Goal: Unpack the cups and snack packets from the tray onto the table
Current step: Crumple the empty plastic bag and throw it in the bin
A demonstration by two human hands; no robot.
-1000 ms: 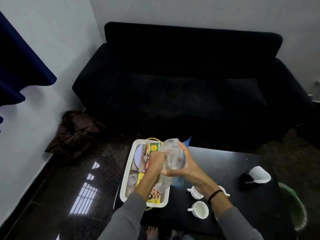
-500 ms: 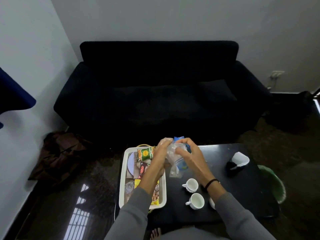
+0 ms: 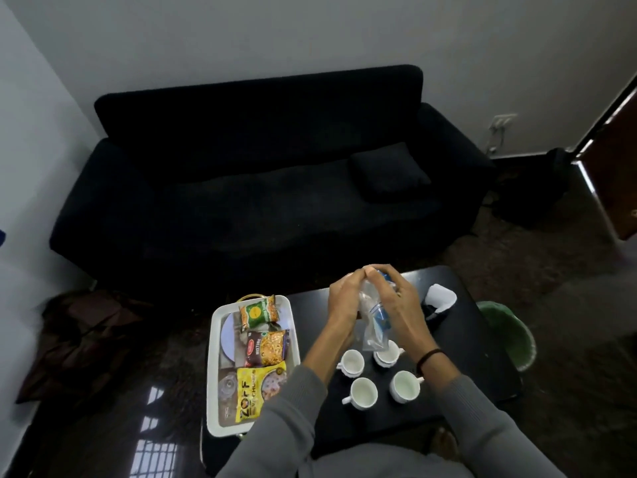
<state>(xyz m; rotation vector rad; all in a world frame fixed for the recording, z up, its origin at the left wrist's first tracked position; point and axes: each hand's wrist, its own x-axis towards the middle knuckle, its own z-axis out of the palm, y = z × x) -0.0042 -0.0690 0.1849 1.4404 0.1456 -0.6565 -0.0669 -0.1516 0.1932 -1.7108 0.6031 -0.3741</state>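
A white tray (image 3: 216, 343) sits at the left end of the black table (image 3: 475, 367). In it lie a green packet (image 3: 258, 311), a maroon mixture packet (image 3: 266, 347), a yellow packet (image 3: 259, 394), a pale plate (image 3: 228, 336) and a clear glass (image 3: 228, 386). Above the table, my left hand (image 3: 343, 301) and my right hand (image 3: 396, 305) both grip a clear plastic bag (image 3: 374, 326) with something blue inside. Several white cups stand under it, among them cup (image 3: 352, 363) and cup (image 3: 406, 386).
A black sofa (image 3: 255, 188) with a cushion (image 3: 389, 172) stands behind the table. A white-and-black item (image 3: 439, 300) lies at the table's far right. A green bin (image 3: 506, 334) stands right of the table. A brown bag (image 3: 79, 332) lies on the floor at left.
Both hands have carried the clear bag rightward, off the tray and over the cups. The view has panned right and tipped down, so more cups and the tray's packets show.
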